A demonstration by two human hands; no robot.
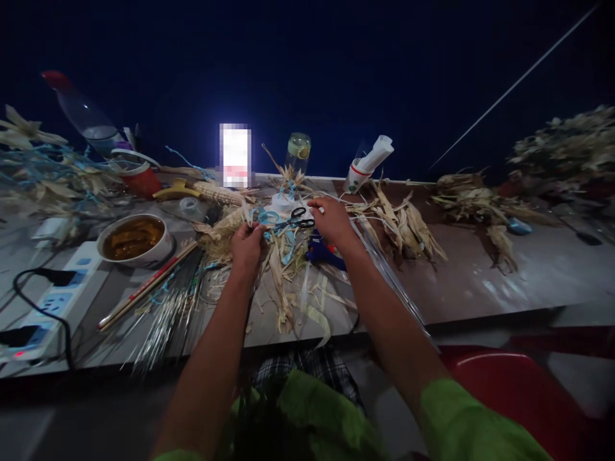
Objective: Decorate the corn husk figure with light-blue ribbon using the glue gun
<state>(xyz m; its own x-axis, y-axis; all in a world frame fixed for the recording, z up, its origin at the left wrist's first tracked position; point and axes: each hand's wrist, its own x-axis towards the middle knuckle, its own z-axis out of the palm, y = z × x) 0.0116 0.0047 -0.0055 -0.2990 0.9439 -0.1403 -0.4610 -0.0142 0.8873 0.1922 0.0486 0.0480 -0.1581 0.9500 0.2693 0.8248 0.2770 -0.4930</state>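
Note:
My left hand (246, 248) is closed in a pinch, with a pale thin strip showing at its fingertips. To its right, black-handled scissors (302, 223) lie among blue ribbon (288, 248) and dry corn husks (277, 272). My right hand (331, 221) is just beyond the scissors' handles, its fingers bent together; whatever they may pinch is too small to make out. Under my right wrist rests a blue glue gun (324, 253). A small white round base (283, 203) with a husk flower (291, 176) stands behind the scissors.
At left are a bowl of brown liquid (133, 240), a power strip (60, 301), a bundle of thin wires (166, 320) and a corn cob (221, 193). A bottle (298, 153), a white cup (358, 176) and husk piles (403, 221) stand farther back. A red chair (519, 390) is at lower right.

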